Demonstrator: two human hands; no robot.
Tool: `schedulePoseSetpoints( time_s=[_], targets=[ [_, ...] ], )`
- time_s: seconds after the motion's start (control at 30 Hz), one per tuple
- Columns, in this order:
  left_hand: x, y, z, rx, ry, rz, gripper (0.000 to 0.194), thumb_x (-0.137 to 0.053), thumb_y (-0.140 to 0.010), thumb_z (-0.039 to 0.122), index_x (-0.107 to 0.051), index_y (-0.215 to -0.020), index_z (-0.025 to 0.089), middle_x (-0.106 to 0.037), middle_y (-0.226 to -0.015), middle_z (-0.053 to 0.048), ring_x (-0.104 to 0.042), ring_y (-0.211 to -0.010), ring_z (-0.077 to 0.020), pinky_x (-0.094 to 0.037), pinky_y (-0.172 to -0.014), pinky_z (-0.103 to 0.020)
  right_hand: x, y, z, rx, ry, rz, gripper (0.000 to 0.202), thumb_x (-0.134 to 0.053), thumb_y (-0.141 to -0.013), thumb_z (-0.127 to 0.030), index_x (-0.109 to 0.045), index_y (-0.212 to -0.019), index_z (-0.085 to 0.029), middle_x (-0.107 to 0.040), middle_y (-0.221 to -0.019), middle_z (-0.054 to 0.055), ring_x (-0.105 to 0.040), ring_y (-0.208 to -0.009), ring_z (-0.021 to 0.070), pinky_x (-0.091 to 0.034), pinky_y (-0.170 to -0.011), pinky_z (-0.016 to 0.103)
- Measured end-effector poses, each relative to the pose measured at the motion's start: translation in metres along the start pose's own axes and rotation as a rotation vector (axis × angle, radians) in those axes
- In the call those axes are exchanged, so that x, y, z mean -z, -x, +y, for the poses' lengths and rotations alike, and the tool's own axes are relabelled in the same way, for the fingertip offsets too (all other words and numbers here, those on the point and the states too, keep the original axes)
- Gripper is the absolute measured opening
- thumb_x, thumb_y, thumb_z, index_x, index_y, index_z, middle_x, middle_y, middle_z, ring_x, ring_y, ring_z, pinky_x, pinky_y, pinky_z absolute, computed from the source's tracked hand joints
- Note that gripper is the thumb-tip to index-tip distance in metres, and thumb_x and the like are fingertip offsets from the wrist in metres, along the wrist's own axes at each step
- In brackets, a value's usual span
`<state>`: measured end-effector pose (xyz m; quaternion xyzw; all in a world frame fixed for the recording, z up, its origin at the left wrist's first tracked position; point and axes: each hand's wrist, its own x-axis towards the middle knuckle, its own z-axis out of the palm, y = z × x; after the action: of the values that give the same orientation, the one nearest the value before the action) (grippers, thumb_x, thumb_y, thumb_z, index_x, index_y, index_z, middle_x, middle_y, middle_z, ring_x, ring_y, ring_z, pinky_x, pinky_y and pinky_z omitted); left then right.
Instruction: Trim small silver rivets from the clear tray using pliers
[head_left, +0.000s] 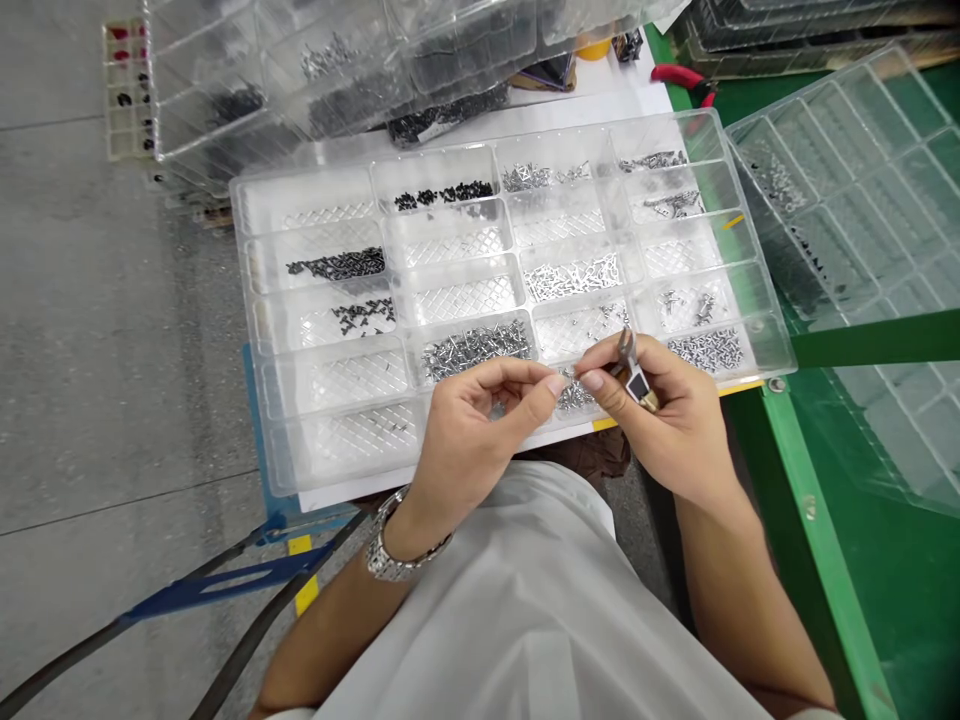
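Observation:
My left hand [476,435] is closed, thumb and index finger pinched over the front of a clear compartment tray [259,390]. Whatever lies between those fingertips is too small to make out. My right hand [667,410] is curled around a small metal tool [636,380] that looks like a caliper, with silver jaws and a dark square on its body. Its thumb and index fingertips come close to the left ones. Below the fingertips lie small silver screws [576,395]. Longer silver screws [476,348] fill the compartment beyond my left hand.
Stacked clear trays [337,70] stand at the back left. More trays [847,190] lie on the green bench [862,560] at right. Red-handled pliers [679,75] rest behind. Black screws [341,263] and white-silver pieces [574,277] sit in other compartments. A blue frame [232,585] is at lower left.

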<state>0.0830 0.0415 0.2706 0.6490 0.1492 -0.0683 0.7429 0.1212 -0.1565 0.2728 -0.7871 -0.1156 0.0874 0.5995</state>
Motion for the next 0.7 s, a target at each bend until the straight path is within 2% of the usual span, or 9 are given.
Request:
schedulePoseSetpoints(
  time_s=[0.13,0.33,0.4,0.53,0.7],
  targets=[
    [-0.004,-0.007,-0.005,0.024,0.052,0.086,0.021,-0.094,-0.091,0.043,-0.09,-0.099,0.024,-0.082,-0.093,-0.004,-0.068,-0.079,-0.0146,-0.059,-0.076,-0.028,-0.005,0.001,0.003,-0.116,-0.056,0.152,0.011,-0.082,-0.105,-0.039,-0.083,-0.111,-0.03,-0.075,-0.096,0.001,-0.06,-0.078,0.0171,-0.051,-0.072,0.032],
    [-0.011,-0.012,-0.005,0.025,0.098,0.071,0.017,-0.093,-0.093,0.041,-0.09,-0.098,0.025,-0.078,-0.083,-0.001,-0.069,-0.079,-0.0137,-0.06,-0.078,-0.027,-0.009,0.002,-0.002,-0.186,-0.127,0.138,0.021,-0.092,-0.095,-0.04,-0.084,-0.11,-0.028,-0.071,-0.084,0.0,-0.059,-0.072,0.0172,-0.053,-0.066,0.032],
    [-0.012,-0.011,-0.004,0.028,0.078,0.055,0.017,-0.092,-0.093,0.041,-0.09,-0.097,0.025,-0.077,-0.082,-0.001,-0.07,-0.08,-0.0148,-0.06,-0.078,-0.028,-0.01,0.001,-0.006,-0.218,-0.127,0.145,0.019,-0.091,-0.096,-0.038,-0.083,-0.109,-0.027,-0.07,-0.084,0.0,-0.059,-0.072,0.0168,-0.052,-0.066,0.031],
    [-0.01,-0.007,-0.007,-0.006,0.016,0.049,0.017,-0.091,-0.095,0.04,-0.088,-0.099,0.024,-0.082,-0.095,-0.003,-0.07,-0.084,-0.0154,-0.058,-0.076,-0.028,-0.013,-0.001,-0.008,-0.221,-0.13,0.16,0.015,-0.089,-0.098,-0.035,-0.083,-0.11,-0.027,-0.066,-0.08,-0.002,-0.054,-0.068,0.0149,-0.05,-0.064,0.03],
    [-0.011,-0.004,-0.011,-0.105,-0.123,0.101,0.017,-0.087,-0.098,0.039,-0.085,-0.1,0.022,-0.081,-0.097,-0.005,-0.07,-0.086,-0.018,-0.056,-0.076,-0.031,-0.019,-0.001,0.001,-0.188,-0.146,0.203,0.018,-0.088,-0.098,-0.042,-0.084,-0.11,-0.028,-0.066,-0.081,-0.001,-0.054,-0.068,0.0158,-0.05,-0.061,0.03]
  ],
)
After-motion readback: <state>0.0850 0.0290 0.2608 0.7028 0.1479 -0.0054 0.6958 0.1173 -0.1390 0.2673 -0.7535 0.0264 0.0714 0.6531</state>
